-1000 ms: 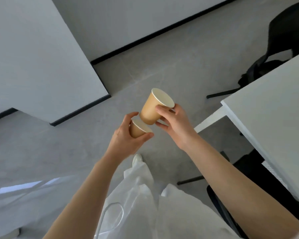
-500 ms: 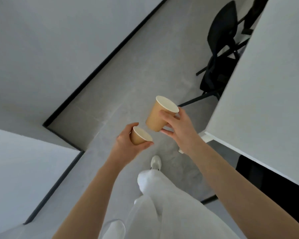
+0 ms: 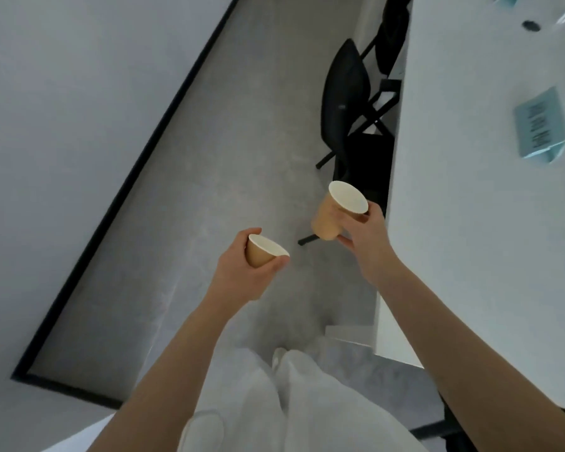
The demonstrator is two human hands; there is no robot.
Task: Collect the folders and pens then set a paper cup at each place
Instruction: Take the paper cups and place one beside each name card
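My left hand grips a brown paper cup with a white inside, held over the grey floor. My right hand grips a taller brown paper cup, maybe a stack, tilted with its mouth up and to the right. That cup hangs just left of the white table's edge. The two cups are apart. A light blue card or folder lies on the table at the right.
A black chair stands against the table's left edge ahead, with another behind it. A white wall with a black skirting runs along the left. The floor aisle lies between them. A small dark thing lies far on the table.
The view has swung round toward the table and aisle. My hands have drawn apart, the right one with its cup moving toward the table edge.
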